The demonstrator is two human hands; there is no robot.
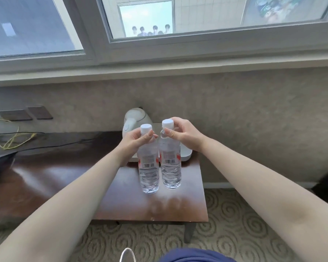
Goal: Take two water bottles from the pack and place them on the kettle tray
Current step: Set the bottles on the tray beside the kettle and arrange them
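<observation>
Dark worktop (pixel 121 201) under window: left hand (pixel 135 140) and right hand (pixel 184 134) pinching bottle (pixel 149 167) and second bottle (pixel 170 159) by necks, above worktop's right end near tray (pixel 187 155). Could slip; loose neck grips.

Nothing on what I hold can be read as words. The bottle in my left hand (pixel 135 140), the left bottle (pixel 148 167), carries a label with a barcode (pixel 149 165) and some red patches, but the print is too small to make out. The right bottle (pixel 170 163), held by my right hand (pixel 184 135), bears the same kind of label with its own barcode (pixel 169 161), and its digits and brand are just as unreadable.
</observation>
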